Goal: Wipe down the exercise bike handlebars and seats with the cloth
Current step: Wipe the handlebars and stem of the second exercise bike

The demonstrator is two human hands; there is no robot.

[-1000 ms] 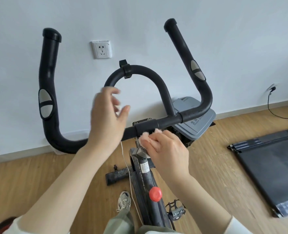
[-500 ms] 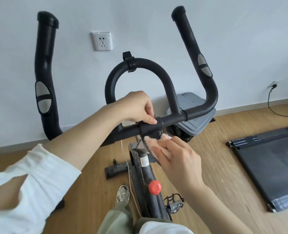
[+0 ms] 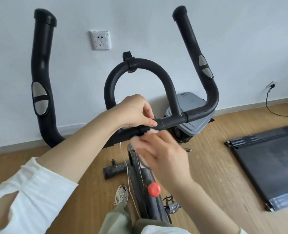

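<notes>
At the black foam-padded handlebar's (image 3: 172, 120) crossbar, my left hand (image 3: 136, 110) grips it from above; my right hand (image 3: 163, 152) pinches a fluffy pink cloth (image 3: 152, 131) beneath it.

Two hands are showing, the left hand (image 3: 136, 110) and right hand (image 3: 163, 154), with one cloth (image 3: 152, 131), one exercise bike (image 3: 145, 174), two wall sockets (image 3: 100, 40), and one sneaker (image 3: 121, 194).

The left hand (image 3: 136, 110) is curling over the middle crossbar of the black foam-padded handlebars (image 3: 172, 121), thumb lying along the bar. Just below it, the blurred right hand (image 3: 165, 156) is pressing a small pale pink fluffy cloth (image 3: 152, 131) against the bar's underside. A round red knob (image 3: 154, 189) is showing on the dark frame beneath.
</notes>
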